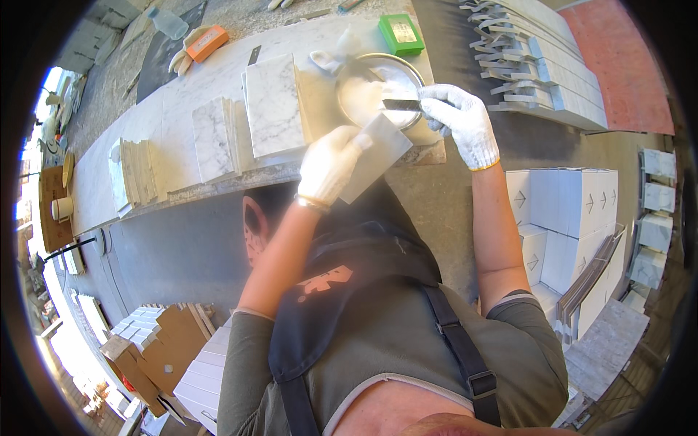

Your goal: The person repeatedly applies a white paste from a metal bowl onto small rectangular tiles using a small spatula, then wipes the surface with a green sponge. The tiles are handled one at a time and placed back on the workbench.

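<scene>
In my gloved left hand (325, 166) is a thin pale grey tile (378, 154), gripped near its upper left edge and tilted in front of the bench. My gloved right hand (459, 122) pinches a dark flat scraper blade (401, 105). The blade is over a round bowl (342, 102) of white paste or powder (363, 89). The tile's upper corner is close to the bowl's near rim. Left of the bowl, a stack of white veined marble tiles (273, 107) stands on the bench (171, 156).
Two more tile stacks (212, 138) (131, 173) stand farther left on the bench. An orange box (207, 43), a plastic bottle (169, 23) and a green box (401, 34) lie along the back. White cartons (556, 200) are stacked at my right, and strapped slabs (545, 69) lie beyond.
</scene>
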### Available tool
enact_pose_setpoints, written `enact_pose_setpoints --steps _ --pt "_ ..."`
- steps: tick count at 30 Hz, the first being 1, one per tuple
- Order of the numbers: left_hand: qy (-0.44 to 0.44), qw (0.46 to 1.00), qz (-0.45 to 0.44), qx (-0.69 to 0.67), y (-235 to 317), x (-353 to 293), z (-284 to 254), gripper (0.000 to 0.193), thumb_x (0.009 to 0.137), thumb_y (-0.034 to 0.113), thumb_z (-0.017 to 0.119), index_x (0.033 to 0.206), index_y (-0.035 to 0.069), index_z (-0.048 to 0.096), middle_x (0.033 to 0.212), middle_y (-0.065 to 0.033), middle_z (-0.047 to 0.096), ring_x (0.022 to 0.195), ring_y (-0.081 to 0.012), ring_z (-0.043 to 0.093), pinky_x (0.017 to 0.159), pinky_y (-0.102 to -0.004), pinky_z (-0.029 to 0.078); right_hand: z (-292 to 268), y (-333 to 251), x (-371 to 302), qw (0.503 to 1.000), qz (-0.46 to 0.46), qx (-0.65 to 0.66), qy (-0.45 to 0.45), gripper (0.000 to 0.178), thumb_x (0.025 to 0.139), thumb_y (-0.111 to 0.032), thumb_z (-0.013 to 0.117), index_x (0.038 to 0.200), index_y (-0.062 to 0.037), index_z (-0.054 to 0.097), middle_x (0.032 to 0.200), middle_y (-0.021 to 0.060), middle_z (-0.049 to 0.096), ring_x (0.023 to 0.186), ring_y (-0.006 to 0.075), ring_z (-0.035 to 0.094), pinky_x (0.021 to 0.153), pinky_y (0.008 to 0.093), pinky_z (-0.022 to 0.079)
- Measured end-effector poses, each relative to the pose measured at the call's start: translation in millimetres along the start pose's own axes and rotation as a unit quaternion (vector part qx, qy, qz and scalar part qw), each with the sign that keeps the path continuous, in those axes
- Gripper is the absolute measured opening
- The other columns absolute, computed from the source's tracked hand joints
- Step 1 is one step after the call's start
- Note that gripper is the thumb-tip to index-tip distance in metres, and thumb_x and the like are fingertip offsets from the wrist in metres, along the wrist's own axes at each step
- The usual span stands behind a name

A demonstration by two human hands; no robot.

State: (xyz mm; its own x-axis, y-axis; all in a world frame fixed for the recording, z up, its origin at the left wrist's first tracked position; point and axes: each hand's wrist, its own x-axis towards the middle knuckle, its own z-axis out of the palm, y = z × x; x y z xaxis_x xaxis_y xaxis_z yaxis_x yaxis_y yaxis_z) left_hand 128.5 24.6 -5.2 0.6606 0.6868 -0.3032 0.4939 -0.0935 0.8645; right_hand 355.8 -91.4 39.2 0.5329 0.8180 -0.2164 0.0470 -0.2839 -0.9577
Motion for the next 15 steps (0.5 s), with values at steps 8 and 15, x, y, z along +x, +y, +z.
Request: enact_pose_setpoints --steps 8,15 --pt "0.007 1.000 0.014 -0.005 -0.7 -0.2 0.5 0.041 0.097 0.041 0.064 0.115 0.006 0.076 0.092 -0.0165 0.076 0.085 -0.0282 0.071 0.082 -0.0386 0.054 3.5 -2.0 -5.2 0.998 -0.059 -0.030 0.009 0.022 0.097 -0.013 0.074 0.116 -0.0044 0.077 0.093 -0.0020 0.074 0.071 0.0026 0.059 0.062 0.0202 0.045" --pt "0.002 0.999 0.006 -0.041 -7.1 1.8 3.1 0.042 0.097 0.040 0.065 0.115 0.005 0.076 0.091 -0.0161 0.075 0.081 -0.0256 0.071 0.080 -0.0372 0.054 0.3 6.0 -1.4 0.992 -0.097 -0.069 0.034 0.022 0.097 -0.012 0.073 0.117 -0.0038 0.077 0.095 -0.0008 0.075 0.073 0.0036 0.060 0.064 0.0209 0.047"
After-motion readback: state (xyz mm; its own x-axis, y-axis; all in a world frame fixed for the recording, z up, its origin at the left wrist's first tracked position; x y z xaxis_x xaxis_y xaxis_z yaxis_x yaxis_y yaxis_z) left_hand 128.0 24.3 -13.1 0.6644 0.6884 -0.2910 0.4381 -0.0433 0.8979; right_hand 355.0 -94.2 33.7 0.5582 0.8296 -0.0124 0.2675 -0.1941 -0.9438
